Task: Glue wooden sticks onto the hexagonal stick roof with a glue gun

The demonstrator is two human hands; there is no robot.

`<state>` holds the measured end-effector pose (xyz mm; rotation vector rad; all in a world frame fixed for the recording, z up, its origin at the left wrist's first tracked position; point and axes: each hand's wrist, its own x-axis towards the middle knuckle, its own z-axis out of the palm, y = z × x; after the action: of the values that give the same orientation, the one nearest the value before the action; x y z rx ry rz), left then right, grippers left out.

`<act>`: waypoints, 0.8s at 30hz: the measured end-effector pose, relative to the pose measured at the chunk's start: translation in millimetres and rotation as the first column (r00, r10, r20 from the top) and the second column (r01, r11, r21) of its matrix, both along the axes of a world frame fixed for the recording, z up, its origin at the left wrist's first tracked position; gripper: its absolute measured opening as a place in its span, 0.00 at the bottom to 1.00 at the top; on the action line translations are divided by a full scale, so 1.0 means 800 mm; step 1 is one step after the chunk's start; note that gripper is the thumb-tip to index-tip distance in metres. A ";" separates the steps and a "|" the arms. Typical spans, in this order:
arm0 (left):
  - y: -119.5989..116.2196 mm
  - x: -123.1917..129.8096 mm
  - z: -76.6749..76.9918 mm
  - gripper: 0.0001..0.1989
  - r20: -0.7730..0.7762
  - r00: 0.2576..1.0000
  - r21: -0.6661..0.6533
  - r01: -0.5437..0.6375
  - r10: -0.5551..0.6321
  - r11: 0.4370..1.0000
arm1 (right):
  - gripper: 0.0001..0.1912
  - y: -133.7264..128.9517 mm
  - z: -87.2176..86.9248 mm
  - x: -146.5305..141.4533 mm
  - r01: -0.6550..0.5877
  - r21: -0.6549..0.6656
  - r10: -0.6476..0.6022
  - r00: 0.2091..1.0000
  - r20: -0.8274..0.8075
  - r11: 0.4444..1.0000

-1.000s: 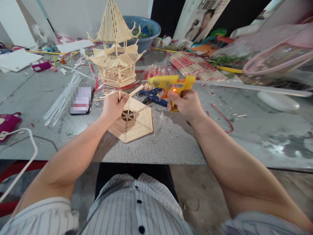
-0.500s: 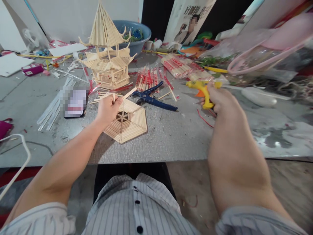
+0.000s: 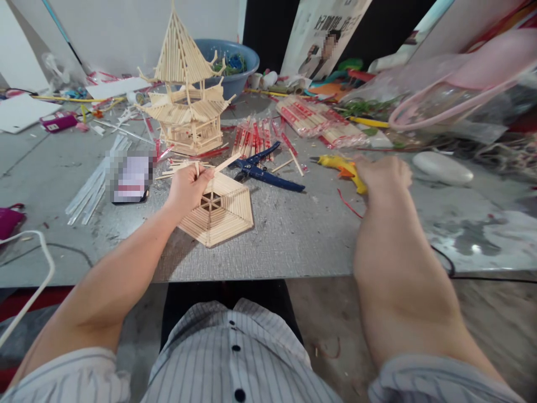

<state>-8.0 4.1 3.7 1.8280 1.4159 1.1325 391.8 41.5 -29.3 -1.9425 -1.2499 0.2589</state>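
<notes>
My left hand point(image 3: 191, 187) is closed, pinching a thin flat wooden stick point(image 3: 229, 162) that points up and to the right. The hand hovers over the upper left part of a hexagonal panel point(image 3: 230, 210) made of wooden sticks, which lies on the table. On the right, a yellow hot glue gun point(image 3: 342, 167) lies on its side on the table, nozzle to the left. My right hand point(image 3: 384, 170) is at its handle end; its fingers are mostly hidden and blurred. Blue pliers-like cutters point(image 3: 268, 173) lie between the hands.
A stick-built pagoda point(image 3: 188, 106) stands behind the panel. To the left are a phone point(image 3: 132, 178) and clear glue sticks point(image 3: 94, 182). Wrapped chopsticks point(image 3: 302, 115) lie behind the cutters. A blue basin point(image 3: 241, 64) stands at the back, a white oval object point(image 3: 442, 168) at right.
My right hand has lowered the glue gun, which has tipped from upright onto its side on the table. My left hand keeps its stick in nearly the same place.
</notes>
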 end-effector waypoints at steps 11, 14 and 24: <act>-0.007 0.009 0.002 0.11 0.407 0.904 -0.269 0.257 -0.132 0.928 | 0.07 -0.033 0.030 -0.204 -0.618 0.299 0.644 0.464 -0.609 0.727; -0.011 0.012 0.002 0.11 0.440 0.881 -0.289 0.324 -0.175 0.901 | 0.13 -0.044 0.023 -0.227 -0.641 0.405 0.690 0.280 -0.667 0.652; -0.014 0.017 -0.002 0.12 0.344 0.898 -0.343 0.393 -0.275 0.853 | 0.19 -0.051 0.020 -0.233 -0.603 0.484 0.728 0.255 -0.636 0.634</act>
<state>5.5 -7.3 2.0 1.4725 1.0162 0.8053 205.1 0.5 -13.1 -0.7687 -1.2941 1.3091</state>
